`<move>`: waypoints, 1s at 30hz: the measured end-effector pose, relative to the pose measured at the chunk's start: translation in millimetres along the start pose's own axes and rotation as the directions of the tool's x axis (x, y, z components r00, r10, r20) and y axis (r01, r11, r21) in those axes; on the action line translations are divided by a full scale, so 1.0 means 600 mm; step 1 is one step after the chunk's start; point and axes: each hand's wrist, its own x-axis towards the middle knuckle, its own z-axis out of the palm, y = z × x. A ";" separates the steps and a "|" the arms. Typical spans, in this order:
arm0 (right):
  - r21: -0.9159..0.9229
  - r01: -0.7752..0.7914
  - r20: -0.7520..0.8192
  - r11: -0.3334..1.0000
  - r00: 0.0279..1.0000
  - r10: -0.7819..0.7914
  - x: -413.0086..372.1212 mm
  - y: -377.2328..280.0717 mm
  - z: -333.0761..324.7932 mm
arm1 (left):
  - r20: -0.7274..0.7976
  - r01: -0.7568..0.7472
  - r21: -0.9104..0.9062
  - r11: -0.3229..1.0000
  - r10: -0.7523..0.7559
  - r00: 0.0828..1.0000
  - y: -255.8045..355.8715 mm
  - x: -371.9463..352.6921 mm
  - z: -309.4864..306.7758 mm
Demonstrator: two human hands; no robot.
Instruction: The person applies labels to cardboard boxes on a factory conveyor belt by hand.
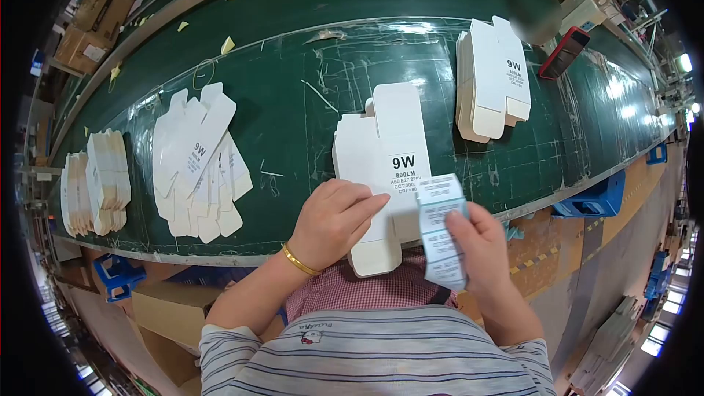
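"Where was the middle carton stack (392, 128)?"

"On the green table (286, 110), its 9W print facing up. The left hand (334, 220) was over it, fingers bunched; whether they pinched anything, one couldn't tell."

"And the right hand (480, 242)?"

"It pinched the label strip (440, 238) under its thumb, by the stack's right edge."

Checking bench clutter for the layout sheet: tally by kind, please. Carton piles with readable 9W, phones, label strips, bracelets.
Carton piles reading 9W: 3 (left pile, middle pile, right pile)
Phone: 1
Label strip, in right hand: 1
Bracelet: 1
Total: 6
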 end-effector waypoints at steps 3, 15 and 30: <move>0.052 0.009 0.004 0.999 1.000 -0.009 0.005 -0.002 0.001 | -0.013 0.006 0.027 1.000 -0.006 1.000 0.005 0.001 0.004; -0.071 0.025 0.012 0.997 1.000 -0.025 0.039 0.073 0.008 | -0.054 0.058 -0.021 0.998 -0.059 0.997 0.005 0.005 0.001; 0.009 -0.100 -0.014 0.995 0.995 0.100 0.045 0.052 0.014 | 0.082 0.026 0.063 0.998 -0.031 0.996 0.009 0.010 -0.006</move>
